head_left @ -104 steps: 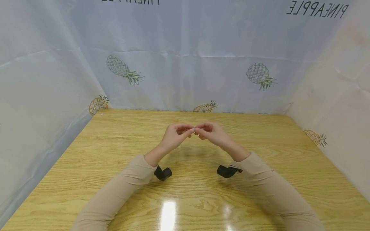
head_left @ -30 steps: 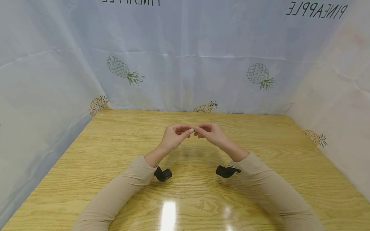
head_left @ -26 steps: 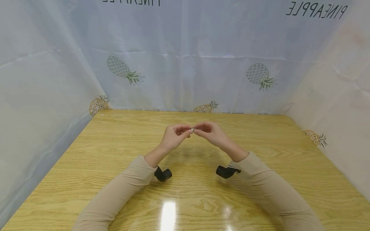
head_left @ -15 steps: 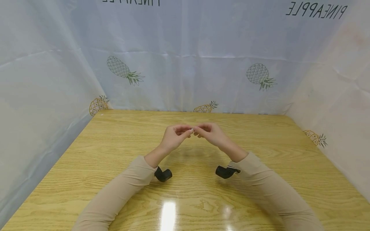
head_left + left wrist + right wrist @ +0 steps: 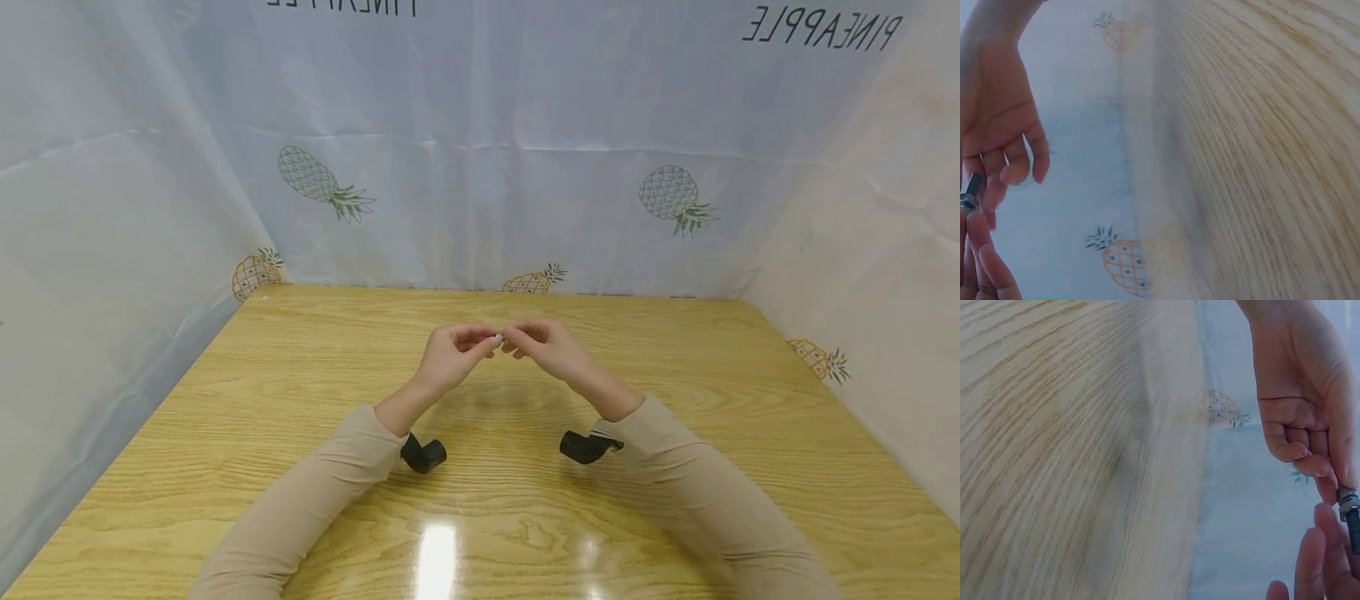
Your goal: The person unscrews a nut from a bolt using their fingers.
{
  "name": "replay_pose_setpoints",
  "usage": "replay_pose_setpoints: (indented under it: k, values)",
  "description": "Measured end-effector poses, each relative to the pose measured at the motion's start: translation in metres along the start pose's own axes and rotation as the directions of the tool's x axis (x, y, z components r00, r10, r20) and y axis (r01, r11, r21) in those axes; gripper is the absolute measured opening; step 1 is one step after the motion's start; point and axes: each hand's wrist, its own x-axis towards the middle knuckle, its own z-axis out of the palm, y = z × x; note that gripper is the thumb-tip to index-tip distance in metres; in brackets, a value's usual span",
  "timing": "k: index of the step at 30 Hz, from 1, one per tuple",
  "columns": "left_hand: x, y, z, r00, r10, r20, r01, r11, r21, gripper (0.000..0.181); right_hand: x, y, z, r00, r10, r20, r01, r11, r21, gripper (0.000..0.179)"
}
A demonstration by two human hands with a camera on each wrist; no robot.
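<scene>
Currently I have a small metal bolt (image 5: 1354,530) up off the wood-grain table (image 5: 510,508), held between two bare hands. Left hand (image 5: 453,358), to the bolt's left: thumb and forefinger pinch the end opposite the visible thread. Right hand (image 5: 549,347), to the bolt's right: thumb and fingers close about the threaded end, which points that way. Whether those fingertips bear on the thread or on the nut-like collar (image 5: 1350,505) around the bolt, I cannot tell; the wrist views crop it. This side of the bolt, one black fitting (image 5: 424,455) sits by the left sleeve (image 5: 352,454), a second black fitting (image 5: 583,447) by the right sleeve (image 5: 678,450). Well beyond the bolt hangs a pale curtain (image 5: 480,208) with pineapple prints (image 5: 670,190). I also log a white speck (image 5: 265,297) on the tabletop, far left of and beyond the bolt.
</scene>
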Motion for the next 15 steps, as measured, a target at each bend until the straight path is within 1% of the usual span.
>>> replay_pose_setpoints:
  k: [2,4,6,9,11,15]
  values:
    - [0.0002,-0.0002,-0.0001,1.0,-0.003,0.004,0.003,1.0,-0.005,0.026,0.0001,-0.0001,0.0003,1.0,0.011,0.001,-0.011,1.0,0.0,0.037]
    - [0.0004,-0.0005,-0.0002,1.0,0.003,0.005,-0.003,1.0,-0.007,0.026,0.0004,0.0004,0.0006,1.0,0.017,-0.016,-0.017,1.0,-0.017,0.034]
    - [0.0007,-0.0011,-0.0004,1.0,0.015,0.003,-0.015,1.0,-0.01,0.025,0.0008,0.0005,0.0005,0.999,0.011,-0.034,-0.012,1.0,-0.013,0.03]
    - [0.0013,-0.0026,-0.0002,1.0,0.022,-0.002,-0.022,1.0,-0.014,0.024,0.0001,0.0007,-0.0001,0.999,-0.008,-0.04,0.008,1.0,0.0,0.034]
    - [0.0017,-0.0031,0.0,1.0,0.022,-0.005,-0.022,1.0,-0.017,0.024,-0.0002,0.0005,-0.0004,1.0,-0.015,-0.027,0.015,1.0,0.002,0.037]
    - [0.0017,-0.0028,0.0006,1.0,0.007,-0.002,-0.007,1.0,-0.024,0.025,-0.0003,-0.0004,-0.0003,1.0,0.025,0.004,-0.025,1.0,0.002,0.036]
